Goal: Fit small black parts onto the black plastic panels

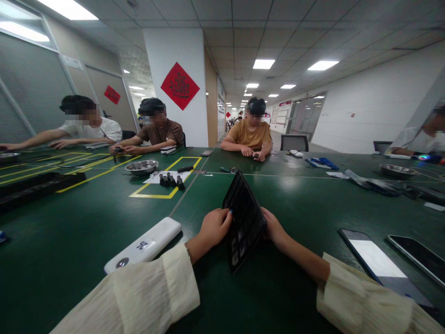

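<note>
A flat black rectangular panel is held tilted on its edge above the green table. Its glossy face shows a faint grid of dark squares; whether these are pockets or reflections, I cannot tell. My left hand is closed on its left side, thumb against the face, with a small blue spot at the thumb tip. My right hand grips the right edge, and most of its fingers are hidden behind the panel. Left of my left hand lies a white rounded device with a dark logo.
Two phones lie at right. Ahead left are a metal bowl, several black cylindrical parts and yellow tape. Green-handled pliers lie ahead. Several people sit around the green table; crumpled bags lie right.
</note>
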A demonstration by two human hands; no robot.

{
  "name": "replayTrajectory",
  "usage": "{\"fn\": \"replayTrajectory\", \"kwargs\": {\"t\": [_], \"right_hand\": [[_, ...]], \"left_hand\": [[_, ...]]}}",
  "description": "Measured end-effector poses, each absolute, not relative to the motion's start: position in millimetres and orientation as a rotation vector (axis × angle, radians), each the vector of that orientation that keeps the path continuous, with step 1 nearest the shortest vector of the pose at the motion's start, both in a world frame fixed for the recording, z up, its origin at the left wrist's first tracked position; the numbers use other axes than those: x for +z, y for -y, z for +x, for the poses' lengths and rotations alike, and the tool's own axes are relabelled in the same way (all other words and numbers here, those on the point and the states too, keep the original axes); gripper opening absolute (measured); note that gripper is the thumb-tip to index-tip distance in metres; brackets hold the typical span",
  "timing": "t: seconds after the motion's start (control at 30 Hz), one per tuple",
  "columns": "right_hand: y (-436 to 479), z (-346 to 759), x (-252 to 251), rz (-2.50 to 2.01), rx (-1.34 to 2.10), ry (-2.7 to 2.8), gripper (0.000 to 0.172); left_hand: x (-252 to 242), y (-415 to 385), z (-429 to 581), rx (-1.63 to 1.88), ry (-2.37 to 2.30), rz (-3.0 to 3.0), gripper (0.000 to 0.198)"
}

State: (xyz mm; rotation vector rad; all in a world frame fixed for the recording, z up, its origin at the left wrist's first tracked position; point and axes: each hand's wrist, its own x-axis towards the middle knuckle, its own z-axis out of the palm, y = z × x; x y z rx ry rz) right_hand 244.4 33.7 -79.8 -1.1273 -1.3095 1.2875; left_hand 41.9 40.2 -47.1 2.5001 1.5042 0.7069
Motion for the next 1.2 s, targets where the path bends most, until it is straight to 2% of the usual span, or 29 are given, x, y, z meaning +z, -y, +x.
{"fn": "replayTrajectory", "kwargs": {"t": [0.27, 0.6, 0.8, 1.2], "right_hand": [[-27.5, 242.9, -70.3, -1.120, 1.253, 1.382, 0.052], [-29.4, 243.8, -72.1, -1.098, 1.263, 1.379, 0.048], [-27.4, 245.8, -72.9, -1.039, 1.286, 1.420, 0.048], [-27.3, 242.7, -71.2, -1.066, 1.287, 1.399, 0.047]], "left_hand": [[-52.1, -42.7, 40.0, 0.820, -1.468, 2.409, 0.055], [-44.8, -40.1, 42.1, 0.704, -1.523, 2.409, 0.043], [-47.6, -40.6, 40.8, 0.754, -1.568, 2.358, 0.052], [-44.9, -39.6, 40.9, 0.720, -1.526, 2.398, 0.042]]}}
